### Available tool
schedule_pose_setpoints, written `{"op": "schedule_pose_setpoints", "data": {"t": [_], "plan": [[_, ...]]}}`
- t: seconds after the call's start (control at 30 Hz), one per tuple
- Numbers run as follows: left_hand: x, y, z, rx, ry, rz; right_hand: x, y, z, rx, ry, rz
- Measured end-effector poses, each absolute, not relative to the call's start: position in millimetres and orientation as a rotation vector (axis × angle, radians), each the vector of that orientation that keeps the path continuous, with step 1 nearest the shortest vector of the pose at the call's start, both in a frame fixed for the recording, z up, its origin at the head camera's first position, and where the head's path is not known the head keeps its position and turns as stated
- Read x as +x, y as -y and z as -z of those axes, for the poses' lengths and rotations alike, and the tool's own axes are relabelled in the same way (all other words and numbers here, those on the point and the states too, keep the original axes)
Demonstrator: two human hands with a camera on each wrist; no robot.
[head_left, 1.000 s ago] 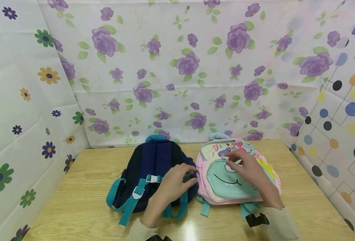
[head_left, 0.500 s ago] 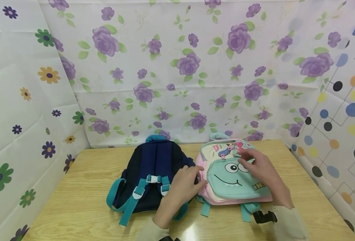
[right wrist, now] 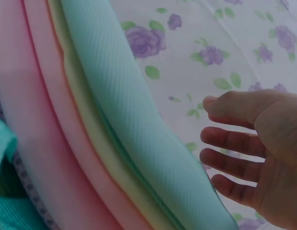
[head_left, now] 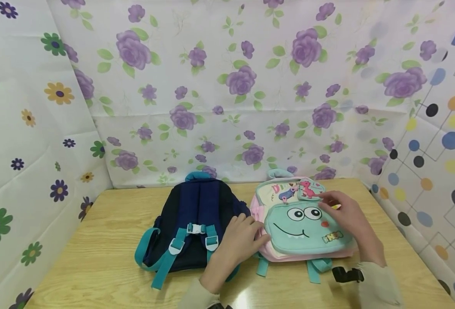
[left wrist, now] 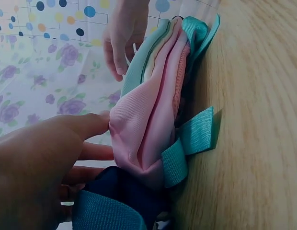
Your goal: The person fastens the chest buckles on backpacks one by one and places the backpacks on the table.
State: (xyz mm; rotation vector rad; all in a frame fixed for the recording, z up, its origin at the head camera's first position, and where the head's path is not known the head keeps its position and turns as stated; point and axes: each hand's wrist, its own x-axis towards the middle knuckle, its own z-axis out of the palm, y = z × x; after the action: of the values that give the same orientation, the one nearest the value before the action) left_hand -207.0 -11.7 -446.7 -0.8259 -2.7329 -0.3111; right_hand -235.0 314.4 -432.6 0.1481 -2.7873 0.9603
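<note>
A pink and mint children's backpack (head_left: 304,235) with a smiling cartoon face lies front side up at the right of the table. My left hand (head_left: 238,237) is at its left side, and in the left wrist view the thumb and fingertips touch the pink side panel (left wrist: 139,120). Over the bag's right part is my right hand (head_left: 345,212), fingers loosely bent and holding nothing; the right wrist view shows its fingers (right wrist: 232,143) apart from the mint pocket (right wrist: 115,86). A navy backpack (head_left: 199,199) with teal straps lies straps up beside my left hand, which hides its lower right part.
All of this is on a wooden table (head_left: 96,240). A white curtain with purple flowers (head_left: 219,86) hangs right behind both bags. Patterned cloths stand at the left (head_left: 15,128) and right (head_left: 436,171). Loose teal straps (head_left: 314,270) stick out below the pink bag.
My left hand has moved right from over the navy backpack to the pink backpack's side. My right hand has shifted right across the pink bag, uncovering its cartoon eyes. Both bags stay put.
</note>
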Motion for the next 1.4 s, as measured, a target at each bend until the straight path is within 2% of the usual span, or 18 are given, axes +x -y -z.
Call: {"op": "schedule_pose_setpoints", "data": {"t": [0.33,1.4], "plan": [[-208,10,447,-0.814,2.844,0.387,-233,-334,438,0.022,2.824,-0.994],[-204,0,454,-0.81,2.802,0.406,-232,-381,468,-0.095,3.091,-1.262]]}}
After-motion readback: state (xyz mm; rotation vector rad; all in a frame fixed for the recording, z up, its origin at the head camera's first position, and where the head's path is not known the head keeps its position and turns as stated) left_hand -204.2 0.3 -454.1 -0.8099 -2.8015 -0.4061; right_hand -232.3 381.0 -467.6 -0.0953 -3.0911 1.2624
